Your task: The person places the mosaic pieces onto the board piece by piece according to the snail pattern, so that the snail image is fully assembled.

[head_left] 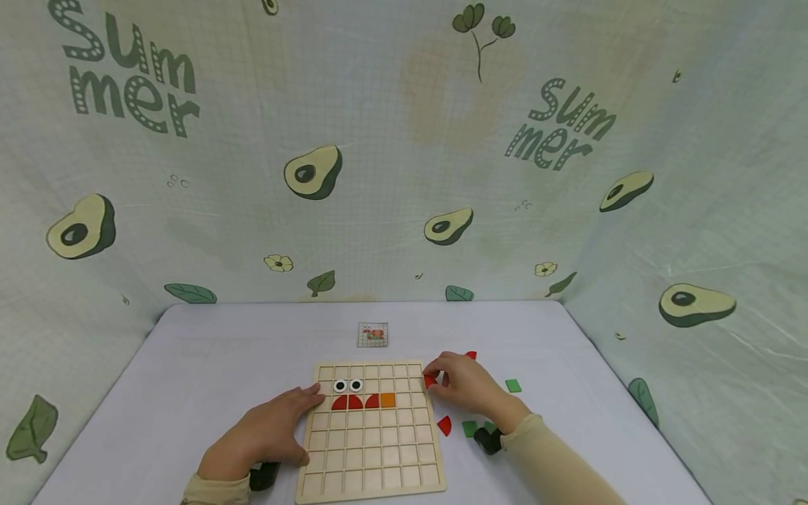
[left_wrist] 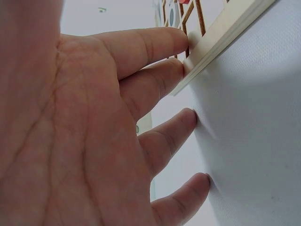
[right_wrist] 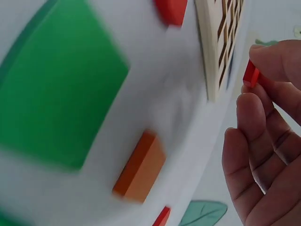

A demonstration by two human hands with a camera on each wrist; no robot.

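A wooden grid board (head_left: pixel 372 456) lies on the white table. My left hand (head_left: pixel 268 428) rests along its left edge with the fingers spread and fairly straight; in the left wrist view fingertips (left_wrist: pixel 176 40) touch the board's rim. Thumb and fingers of my right hand (head_left: pixel 470 386) pinch a small red piece (right_wrist: pixel 251 74) near the board's upper right edge. Two round eye pieces (head_left: pixel 348 386) sit in the grid's second row. Below them lie several red quarter-round pieces (head_left: pixel 355 402) and an orange square (head_left: pixel 388 400).
Right of the board lie a loose red quarter-round piece (head_left: pixel 445 426), green squares (head_left: pixel 513 385) and another red piece (head_left: pixel 470 355). An orange block (right_wrist: pixel 140 167) shows in the right wrist view. Behind the board is a small picture card (head_left: pixel 373 334). A printed cloth (head_left: pixel 379 266) hangs behind the table.
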